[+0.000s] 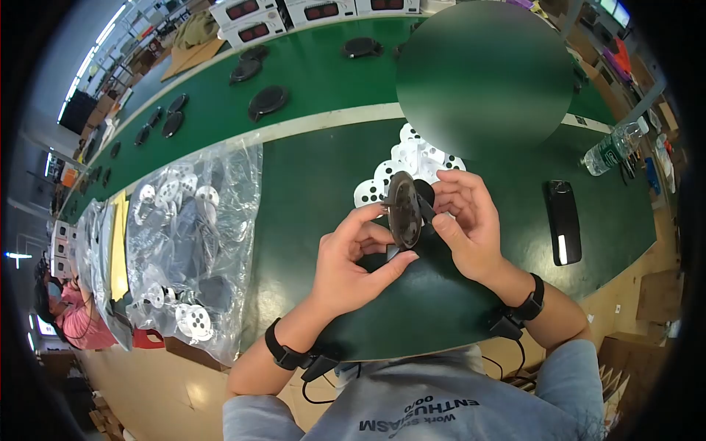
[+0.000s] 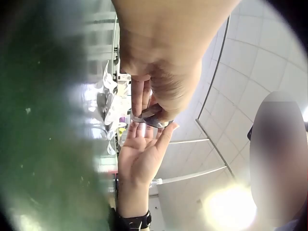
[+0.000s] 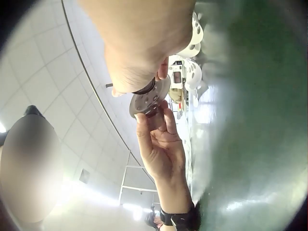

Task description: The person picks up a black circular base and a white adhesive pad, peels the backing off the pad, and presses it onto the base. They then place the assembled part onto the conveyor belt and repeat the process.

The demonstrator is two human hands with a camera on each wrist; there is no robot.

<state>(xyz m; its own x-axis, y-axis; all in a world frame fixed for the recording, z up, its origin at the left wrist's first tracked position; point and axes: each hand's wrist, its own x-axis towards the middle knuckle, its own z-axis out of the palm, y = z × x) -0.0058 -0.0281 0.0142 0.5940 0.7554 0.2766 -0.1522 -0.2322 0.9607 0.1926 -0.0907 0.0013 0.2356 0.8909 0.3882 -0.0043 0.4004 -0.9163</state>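
In the head view, a dark, see-through round disc (image 1: 404, 212) with holes stands on edge between the two hands, above the table. My left hand (image 1: 342, 268) pinches its lower edge between thumb and fingers, by a small dark block (image 1: 393, 251). On the disc's right side, a black rounded piece (image 1: 425, 192) sits at the thumb and fingers of my right hand (image 1: 467, 224), which holds it. The right wrist view shows the disc's holed face (image 3: 144, 102) above the left hand's fingertips (image 3: 140, 118). White discs with black dots (image 1: 390, 176) lie on the table beyond.
A clear plastic bag (image 1: 220, 250) with white discs and dark pieces covers the table's left. To the right lie a black phone (image 1: 563, 220) and a water bottle (image 1: 614, 151). Several dark round items (image 1: 268, 101) lie on the green strip behind, before white boxes (image 1: 250, 29).
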